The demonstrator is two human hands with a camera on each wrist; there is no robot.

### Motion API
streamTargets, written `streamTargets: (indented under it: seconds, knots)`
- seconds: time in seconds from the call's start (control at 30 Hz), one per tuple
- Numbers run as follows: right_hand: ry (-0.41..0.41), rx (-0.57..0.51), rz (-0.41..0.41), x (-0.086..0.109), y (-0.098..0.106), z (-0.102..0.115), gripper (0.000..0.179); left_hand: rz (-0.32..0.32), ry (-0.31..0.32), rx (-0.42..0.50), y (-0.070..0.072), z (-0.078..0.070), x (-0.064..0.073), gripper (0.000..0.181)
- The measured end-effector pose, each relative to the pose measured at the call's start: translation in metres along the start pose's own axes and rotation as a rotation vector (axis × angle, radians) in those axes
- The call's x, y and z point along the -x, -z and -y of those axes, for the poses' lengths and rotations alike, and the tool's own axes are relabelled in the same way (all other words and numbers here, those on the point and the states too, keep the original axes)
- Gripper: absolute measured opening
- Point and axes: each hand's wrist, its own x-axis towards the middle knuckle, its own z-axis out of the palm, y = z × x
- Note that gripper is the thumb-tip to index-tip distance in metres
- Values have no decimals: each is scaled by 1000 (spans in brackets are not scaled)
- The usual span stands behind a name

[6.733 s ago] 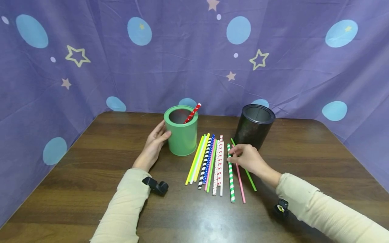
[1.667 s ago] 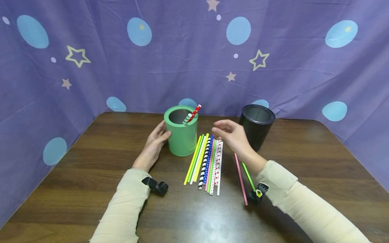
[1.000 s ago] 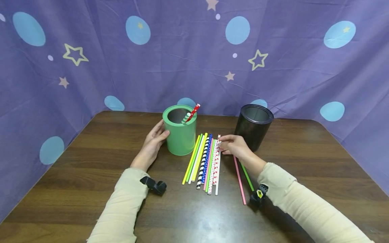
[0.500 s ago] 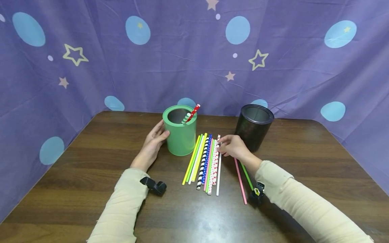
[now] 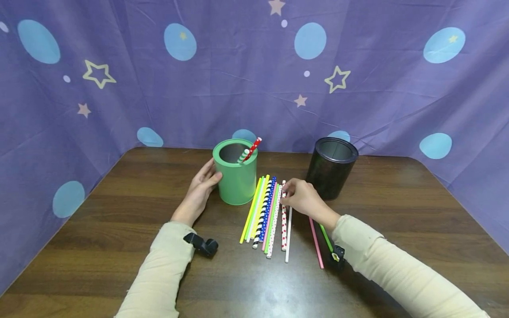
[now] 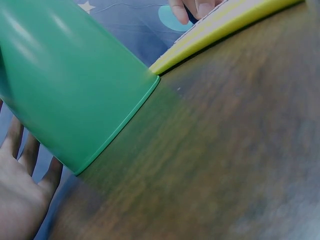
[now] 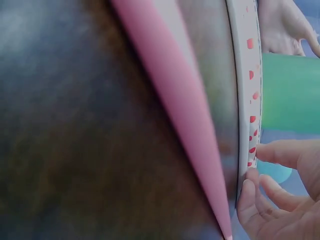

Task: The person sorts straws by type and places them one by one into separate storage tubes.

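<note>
My left hand (image 5: 197, 192) holds the side of a green can (image 5: 237, 185), thumb at the front and fingers reaching behind. Inside that can lean a red straw with white dots (image 5: 254, 145) and a green-and-white striped straw (image 5: 244, 155). Between thumb and fingertips, my right hand (image 5: 306, 199) pinches the upper end of a white straw with red spots (image 5: 284, 229), which lies at the right of a row of straws. A plain white straw (image 5: 288, 238) lies close beside it, its top end hidden under the hand. The right wrist view shows the fingertips at the red-spotted straw (image 7: 251, 100).
Left of the spotted straw the row includes a yellow straw (image 5: 247, 225), a black-striped one (image 5: 261, 221) and a blue dotted one (image 5: 272, 198). A pink straw (image 5: 317, 243) and a green straw (image 5: 326, 238) lie under the right forearm. Behind stands a black can (image 5: 331, 176).
The green-striped straw went from the table into the green can. My right hand returned to the row, and the red-spotted straw has shifted apart from its neighbours. My left hand stayed put.
</note>
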Motion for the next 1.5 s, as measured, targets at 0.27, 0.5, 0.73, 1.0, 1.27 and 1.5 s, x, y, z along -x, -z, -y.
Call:
streamTargets:
  seconds: [0.27,0.5,0.73,1.0,1.27,1.5]
  knots:
    - [13,59,-25,-2,-1,2,28,1,3,-5,0,-1,1,67]
    - [-49,145,18,-6,1,5,36,-2,6,8,-1,-1,2,66]
    - [-90,169,65,-7,3,9,35,1,3,0,-1,-1,2,66]
    - [-131,-2,82,-5,5,4,45,-2,18,-15,-1,-1,2,66]
    - [-128,-120,46,-2,7,4,42,-5,12,-16,0,-1,3,66]
    - [-93,-287,24,1,10,8,40,-4,6,-19,0,-1,2,65]
